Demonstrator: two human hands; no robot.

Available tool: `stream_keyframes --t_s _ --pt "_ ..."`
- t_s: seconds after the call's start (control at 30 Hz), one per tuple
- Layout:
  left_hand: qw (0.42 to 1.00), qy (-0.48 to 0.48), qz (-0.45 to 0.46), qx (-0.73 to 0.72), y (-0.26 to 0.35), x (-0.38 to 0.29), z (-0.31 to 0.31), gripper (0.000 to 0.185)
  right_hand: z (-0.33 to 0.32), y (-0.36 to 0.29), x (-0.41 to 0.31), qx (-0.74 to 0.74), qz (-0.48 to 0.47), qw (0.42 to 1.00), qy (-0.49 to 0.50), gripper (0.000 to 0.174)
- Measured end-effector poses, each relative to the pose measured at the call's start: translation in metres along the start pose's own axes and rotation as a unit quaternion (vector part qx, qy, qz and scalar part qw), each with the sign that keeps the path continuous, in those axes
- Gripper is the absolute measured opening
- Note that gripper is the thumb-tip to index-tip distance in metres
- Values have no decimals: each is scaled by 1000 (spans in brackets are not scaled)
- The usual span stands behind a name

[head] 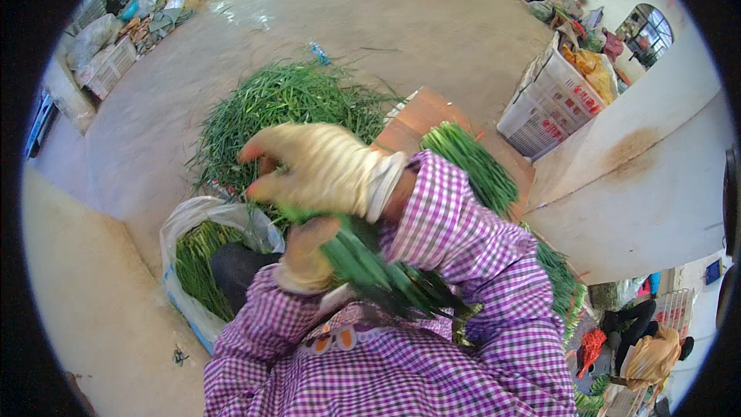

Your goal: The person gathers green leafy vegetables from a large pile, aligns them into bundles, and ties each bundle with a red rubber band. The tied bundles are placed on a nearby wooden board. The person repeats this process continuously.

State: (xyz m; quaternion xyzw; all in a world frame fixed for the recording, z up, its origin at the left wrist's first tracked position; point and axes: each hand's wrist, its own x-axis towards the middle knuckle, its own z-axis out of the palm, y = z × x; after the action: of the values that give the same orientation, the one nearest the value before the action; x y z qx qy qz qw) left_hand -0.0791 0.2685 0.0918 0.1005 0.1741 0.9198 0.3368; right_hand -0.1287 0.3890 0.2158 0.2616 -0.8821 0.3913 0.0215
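Note:
My left hand, in a pale glove with bare fingertips, grips a bunch of garlic chives close to my chest. The long dark leaves slant down to the right, and motion blurs them. Just above it, my right hand wears a cream knitted glove. Its fingers are curved and stand apart from the thumb, with nothing visible between them. Beyond both hands a loose heap of garlic chives lies on the floor. A tidy bundle of chives rests on a cardboard sheet to the right.
Left of my knee stands a plastic-lined bag holding more chives. More bundles lie beside my right arm. A white plastic crate stands by the wall at right. A person is bent over at lower right, near a red bag.

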Motion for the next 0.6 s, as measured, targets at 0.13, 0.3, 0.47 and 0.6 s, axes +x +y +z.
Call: stream_keyframes --t_s 0.13,0.3,0.47,0.6 --pt "990 40 -127 -55 -35 6 -1 44 -3 48 -68 33 184 976 114 80" --pt "990 103 -92 34 -60 3 -4 45 42 42 -189 163 311 925 145 96" --pt "991 91 -100 -25 -81 -1 7 50 88 11 -235 36 256 946 197 128" --pt "993 78 -90 -5 -99 0 18 52 98 21 -250 17 399 897 190 115"
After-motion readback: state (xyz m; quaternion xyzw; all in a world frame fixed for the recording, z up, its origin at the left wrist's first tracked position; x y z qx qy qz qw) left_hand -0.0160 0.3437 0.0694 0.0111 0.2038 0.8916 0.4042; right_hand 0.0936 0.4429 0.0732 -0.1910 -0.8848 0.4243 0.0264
